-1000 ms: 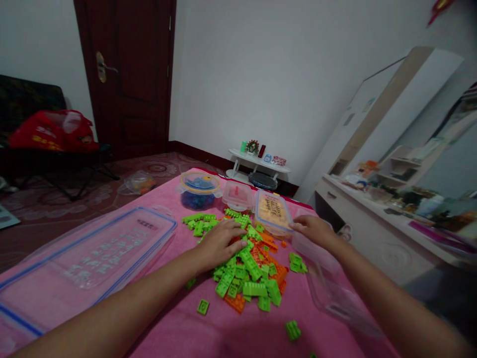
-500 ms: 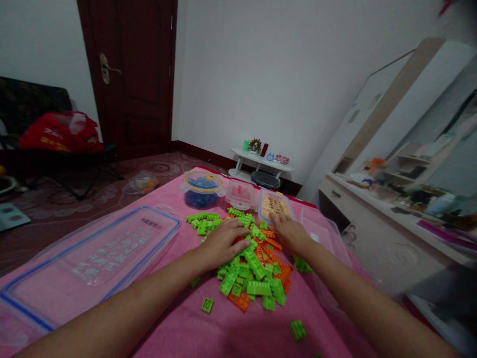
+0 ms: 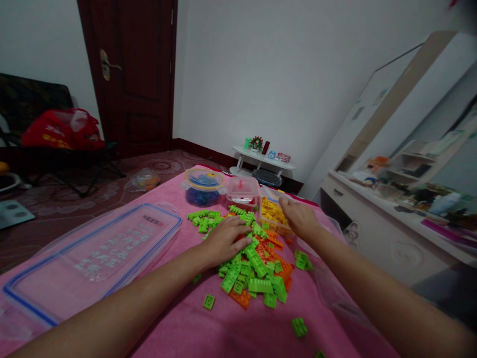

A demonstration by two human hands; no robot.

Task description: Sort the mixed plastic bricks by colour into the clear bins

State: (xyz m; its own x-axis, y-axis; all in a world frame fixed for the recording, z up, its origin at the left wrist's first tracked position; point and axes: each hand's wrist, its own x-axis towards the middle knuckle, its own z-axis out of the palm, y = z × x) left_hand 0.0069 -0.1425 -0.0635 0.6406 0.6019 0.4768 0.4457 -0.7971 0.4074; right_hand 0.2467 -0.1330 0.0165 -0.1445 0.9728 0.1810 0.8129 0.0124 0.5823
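My left hand [image 3: 228,240] lies palm down on the heap of green bricks [image 3: 255,262], thumb apart from the fingers, holding nothing I can see. Orange bricks [image 3: 286,271] show under and beside the green ones. At the far right of the heap, my right hand [image 3: 299,217] is closed at the edge of a clear lid [image 3: 271,192], which is tilted up from a small container. Yellow bricks [image 3: 273,211] fill that container. Its far right side is hidden behind my right hand.
A round tub of blue bricks [image 3: 203,197] and a clear box with red pieces [image 3: 242,192] stand beyond the heap. A large blue-rimmed lid [image 3: 97,258] lies left. A clear bin [image 3: 337,283] sits under my right forearm. Loose green bricks [image 3: 298,327] lie near the front.
My right hand has risen slightly and moved right. The lid has come up off the container, uncovering the yellow bricks. The left hand stays on the heap.
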